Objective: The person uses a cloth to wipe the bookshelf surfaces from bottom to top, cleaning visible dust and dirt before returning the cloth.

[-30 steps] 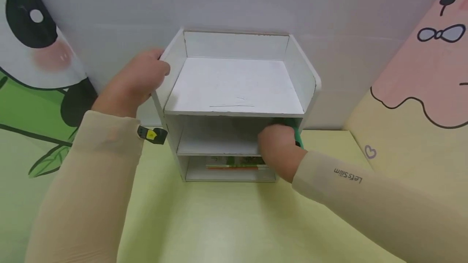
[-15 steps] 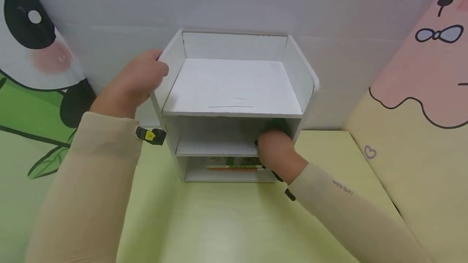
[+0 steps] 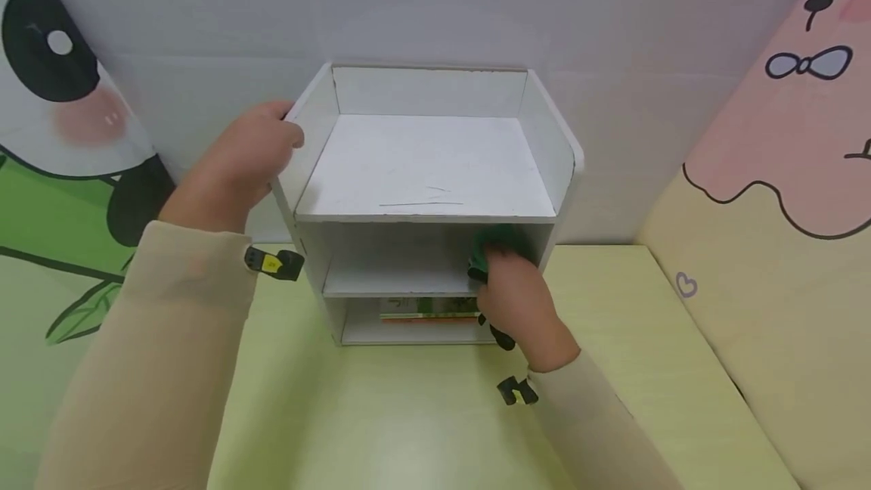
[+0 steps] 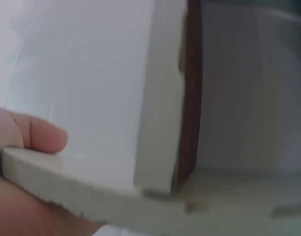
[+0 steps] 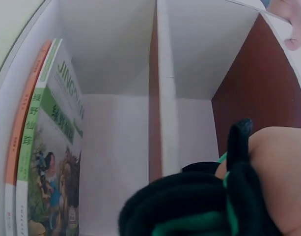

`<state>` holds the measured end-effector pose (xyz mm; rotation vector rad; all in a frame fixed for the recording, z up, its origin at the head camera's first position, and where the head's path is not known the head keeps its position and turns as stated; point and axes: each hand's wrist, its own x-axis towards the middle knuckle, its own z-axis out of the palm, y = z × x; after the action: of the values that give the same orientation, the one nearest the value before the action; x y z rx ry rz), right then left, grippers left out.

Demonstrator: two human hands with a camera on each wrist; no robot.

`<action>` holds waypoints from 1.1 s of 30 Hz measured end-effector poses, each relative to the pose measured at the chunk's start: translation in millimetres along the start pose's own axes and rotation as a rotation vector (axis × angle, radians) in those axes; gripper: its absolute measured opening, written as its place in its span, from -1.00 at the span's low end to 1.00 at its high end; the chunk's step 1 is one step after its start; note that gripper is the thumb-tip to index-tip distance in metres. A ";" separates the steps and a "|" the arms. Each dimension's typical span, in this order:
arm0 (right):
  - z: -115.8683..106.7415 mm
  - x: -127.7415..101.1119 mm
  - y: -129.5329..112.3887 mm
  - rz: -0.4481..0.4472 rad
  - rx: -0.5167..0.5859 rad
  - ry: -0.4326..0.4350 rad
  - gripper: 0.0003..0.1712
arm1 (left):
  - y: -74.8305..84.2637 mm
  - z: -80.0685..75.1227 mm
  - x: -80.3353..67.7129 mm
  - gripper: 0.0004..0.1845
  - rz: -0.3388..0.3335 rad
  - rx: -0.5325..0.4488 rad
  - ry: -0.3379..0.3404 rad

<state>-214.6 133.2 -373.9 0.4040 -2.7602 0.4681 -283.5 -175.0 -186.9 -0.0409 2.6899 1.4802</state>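
While the left hand [image 3: 252,153] reaches forward from its beige sleeve and clasps the upper left side wall of the small white three-tier shelf unit [image 3: 429,165], its thumb lies over the inner face of that wall and its fingers wrap the outer face, so this grip is clamped on the panel's top edge; the left wrist view shows the thumb tip [image 4: 44,137] pressed against the white board. The shelf unit stands at the back edge of the pale yellow-green counter [image 3: 422,422], against the grey wall, with its open front facing the person.

The right hand [image 3: 513,301] comes in from the lower right, forearm angled up and leftward, the back of the hand turned up, and its fingers are tucked into the right end of the middle compartment. It is closed round a dark green and black soft bundle of cloth-like material [image 3: 497,244], which sits just inside that compartment at its right side wall; the right wrist view shows the bundle [image 5: 189,206] bunched under the palm. Which way the bundle's long axis runs cannot be told, since the hand covers most of it.

In the bottom compartment a thin picture book with an orange and green spine [image 3: 429,310] lies flat, its long axis running left to right along the shelf's front edge.
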 end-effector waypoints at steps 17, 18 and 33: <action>-4.1 -0.9 -8.9 -0.027 -0.040 0.013 -0.72 | -37.9 13.0 -8.9 -0.27 0.240 -0.306 0.020; -4.9 -1.1 -9.8 -0.028 -0.045 0.009 -0.71 | -40.9 13.4 -8.9 -0.24 0.250 -0.318 0.009; -8.2 -0.2 -8.1 -0.001 -0.005 -0.016 -0.47 | -45.5 26.0 -11.7 -0.23 0.216 -0.305 0.112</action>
<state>-209.7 128.8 -364.4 0.4097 -2.7757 0.4588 -268.0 -177.6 -238.2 0.1601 2.5921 1.9982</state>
